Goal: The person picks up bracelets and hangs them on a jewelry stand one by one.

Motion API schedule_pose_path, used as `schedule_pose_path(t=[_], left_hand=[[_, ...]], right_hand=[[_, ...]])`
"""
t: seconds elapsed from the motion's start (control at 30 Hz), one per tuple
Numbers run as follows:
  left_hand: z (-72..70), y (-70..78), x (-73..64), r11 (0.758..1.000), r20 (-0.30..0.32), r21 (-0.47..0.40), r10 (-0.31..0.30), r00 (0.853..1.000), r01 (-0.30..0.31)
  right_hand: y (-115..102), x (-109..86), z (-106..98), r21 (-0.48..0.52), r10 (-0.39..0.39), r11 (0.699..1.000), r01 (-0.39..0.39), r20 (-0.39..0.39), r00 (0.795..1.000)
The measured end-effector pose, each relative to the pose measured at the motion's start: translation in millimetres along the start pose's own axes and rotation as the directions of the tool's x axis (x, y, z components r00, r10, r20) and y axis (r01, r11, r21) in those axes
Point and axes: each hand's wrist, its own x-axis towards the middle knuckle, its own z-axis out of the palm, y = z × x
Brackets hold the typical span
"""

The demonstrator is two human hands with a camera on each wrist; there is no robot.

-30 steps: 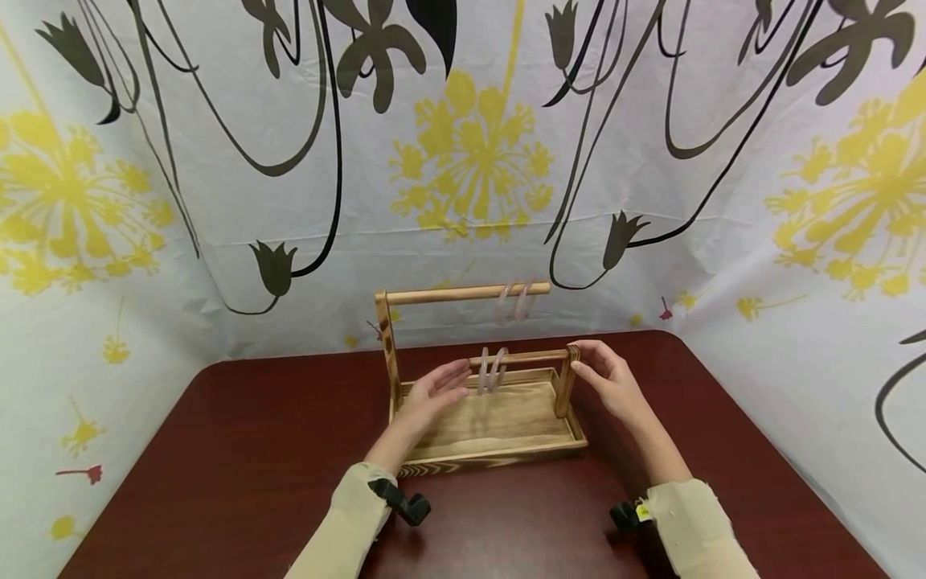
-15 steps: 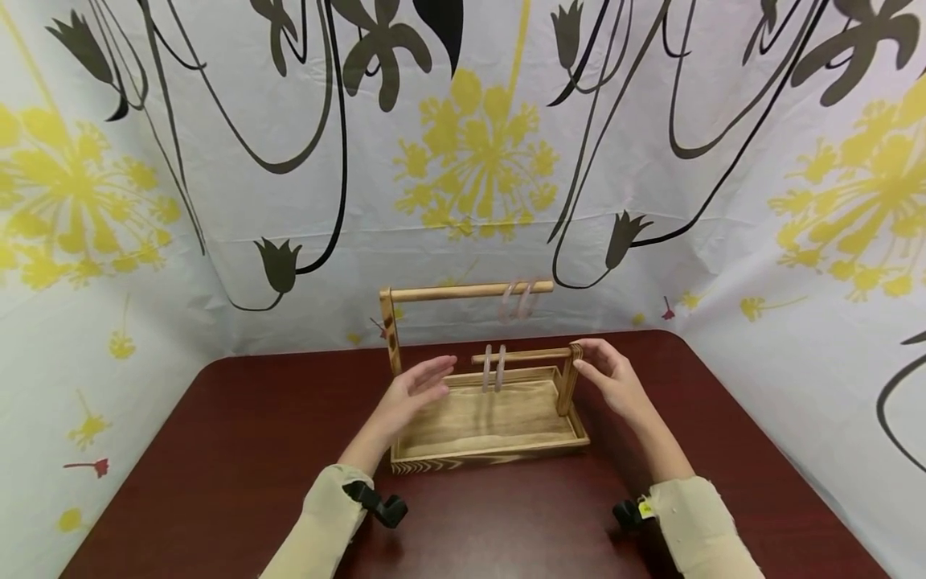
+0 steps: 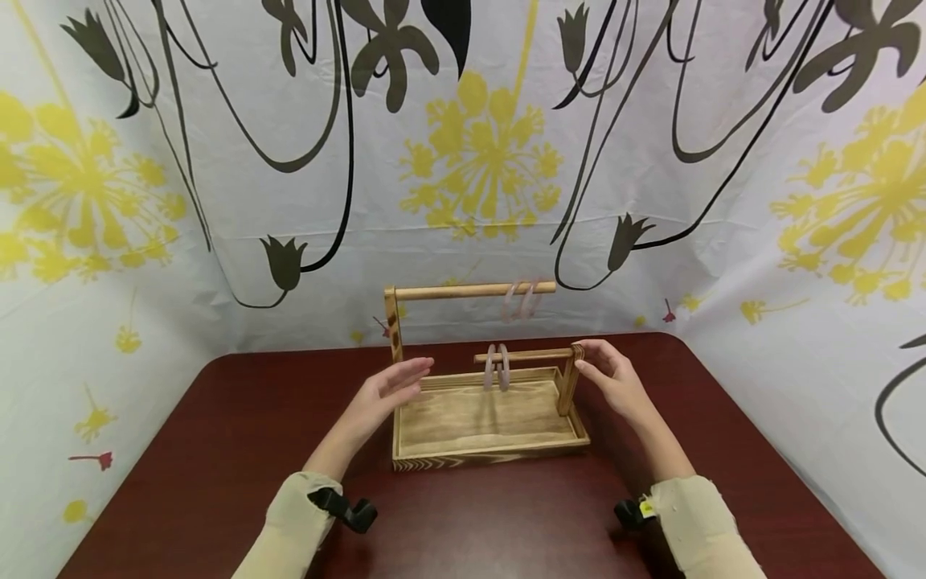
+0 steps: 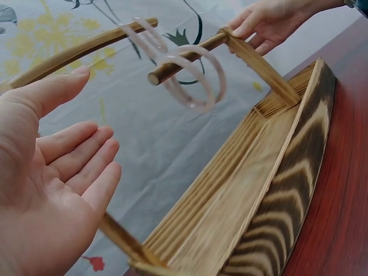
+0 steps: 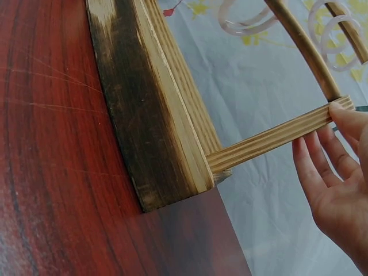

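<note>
A wooden bracelet stand (image 3: 456, 422) has a shallow tray base, a tall left post and a shorter right post (image 3: 567, 390). Each post carries one rod. Two pale translucent bangles (image 3: 504, 376) hang near the free end of the lower rod (image 3: 538, 355). Another pair of bangles (image 3: 509, 301) hangs toward the free end of the upper rod (image 3: 456, 291). My right hand (image 3: 611, 378) holds the top of the right post between thumb and fingers. Over the tray's left end, my left hand (image 3: 383, 394) is held with fingers extended and palm bare, as the left wrist view shows.
The stand sits on a dark red wooden table (image 3: 289, 418). A white cloth (image 3: 434, 185) printed with yellow and grey flowers hangs behind it and at both sides. A black wrist strap (image 3: 340, 508) circles the left sleeve.
My left hand has drawn back leftward from the lower rod's bangles, which have swung and settled closer together. My right hand has stayed at the right post.
</note>
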Motion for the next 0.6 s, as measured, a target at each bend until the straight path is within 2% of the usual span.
schedule_pose_path(t=[0.37,0.6], left_hand=[[-32.2,3.4,-25.4,0.999,-0.065,0.03,-0.012,0.998,0.014],[-56.5,5.9,-35.3,0.999,-0.122,0.04,-0.016,0.992,0.021]], right_hand=[[-4,1.8,1,-0.003,0.018,1.0,-0.018,0.019,1.0],[-4,1.0,-4,-0.017,0.019,1.0,-0.018,0.043,0.999]])
